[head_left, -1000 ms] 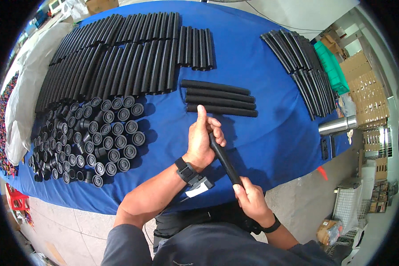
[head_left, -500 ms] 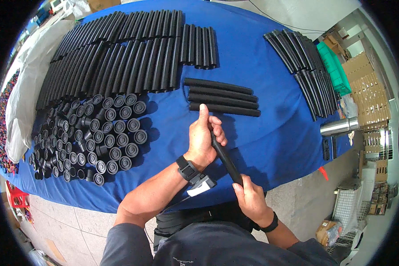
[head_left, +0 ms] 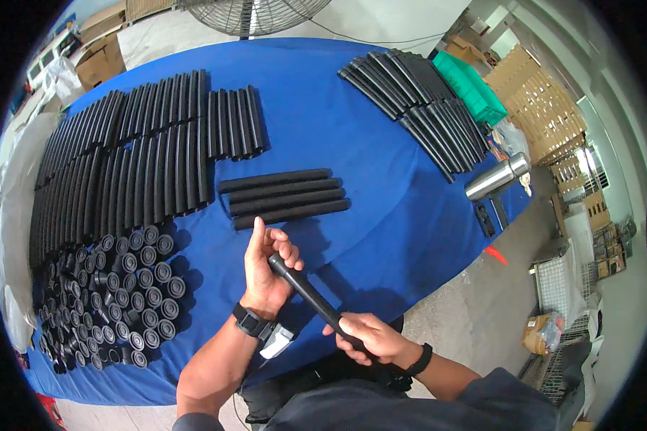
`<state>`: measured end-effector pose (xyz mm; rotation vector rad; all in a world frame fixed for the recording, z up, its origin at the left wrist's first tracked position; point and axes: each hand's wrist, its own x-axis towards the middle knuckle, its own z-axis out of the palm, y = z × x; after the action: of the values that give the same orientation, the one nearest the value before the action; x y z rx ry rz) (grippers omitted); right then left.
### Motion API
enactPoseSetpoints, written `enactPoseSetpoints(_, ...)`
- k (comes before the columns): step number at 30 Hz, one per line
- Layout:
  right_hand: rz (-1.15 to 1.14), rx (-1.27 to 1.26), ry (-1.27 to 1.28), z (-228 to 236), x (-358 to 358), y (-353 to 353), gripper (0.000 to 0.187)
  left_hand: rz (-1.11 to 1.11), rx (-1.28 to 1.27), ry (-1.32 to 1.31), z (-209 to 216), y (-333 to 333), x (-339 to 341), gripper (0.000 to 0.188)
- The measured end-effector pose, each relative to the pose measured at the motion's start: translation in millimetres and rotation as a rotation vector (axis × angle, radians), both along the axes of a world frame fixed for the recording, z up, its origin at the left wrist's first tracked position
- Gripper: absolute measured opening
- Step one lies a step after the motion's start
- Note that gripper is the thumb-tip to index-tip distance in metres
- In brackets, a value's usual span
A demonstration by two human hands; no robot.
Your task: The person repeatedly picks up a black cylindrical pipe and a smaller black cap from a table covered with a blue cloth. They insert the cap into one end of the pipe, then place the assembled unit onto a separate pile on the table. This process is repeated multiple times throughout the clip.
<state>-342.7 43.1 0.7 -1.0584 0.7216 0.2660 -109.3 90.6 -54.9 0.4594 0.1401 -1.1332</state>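
A black tube (head_left: 313, 296) slants between my hands above the near edge of the table. My right hand (head_left: 370, 337) is closed round its lower part. The upper end of the tube, with a thicker rim like a fitted cap, lies against the palm of my left hand (head_left: 266, 269), whose fingers curl about it while the thumb points up. Just beyond my left hand, several loose black tubes (head_left: 287, 195) lie side by side. Left of my left hand stand many round black caps (head_left: 147, 276) with ringed tops, some tipped over.
Rows of black tubes (head_left: 144, 165) cover the left of the blue cloth (head_left: 302, 100). More tubes with thicker ends (head_left: 410, 93) lie at the far right, beside a green bin (head_left: 471, 86). A silver metal cylinder (head_left: 496, 177) rests at the right edge. A large fan (head_left: 255, 14) stands behind.
The view has swung right, so the table's contents sit farther left. The tube's upper rim now shows at my left palm, and my right hand grips the tube from above with more fingers wrapped round.
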Motion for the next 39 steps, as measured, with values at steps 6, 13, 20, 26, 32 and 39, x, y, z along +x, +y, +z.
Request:
enactPoseSetpoints(6, 0.073, -0.25, -0.023, -10.1, 0.2, 11.8, 0.039, 0.013, 0.114, -0.04, 2.9, 3.1, -0.9, 0.051)
enactPoseSetpoints(13, 0.063, -0.326, -0.037, -12.5, -4.9, 16.8, 0.037, 0.035, 0.104, -0.007, 11.1, 2.0, -6.6, 0.052)
enactPoseSetpoints(20, 0.04, -0.353, 0.003, -3.4, 1.0, 16.5, 0.03, 0.022, 0.083, 0.018, 8.4, 2.9, -3.2, 0.051)
enactPoseSetpoints(26, -0.049, -0.021, 0.007, -5.9, -2.5, 12.4, 0.037, -0.036, 0.009, 0.002, -0.6, 3.9, -1.7, 0.055)
enactPoseSetpoints(32, -0.279, 0.717, -0.137, -17.9, -18.0, -6.0, 0.05, -0.08, 0.007, -0.85, -11.1, -1.2, -2.0, 0.039)
enactPoseSetpoints(39, -0.211, 0.456, -0.074, -12.9, -31.7, -20.5, 0.05, -0.531, 0.154, -0.933, 17.9, 5.2, 10.1, 0.024)
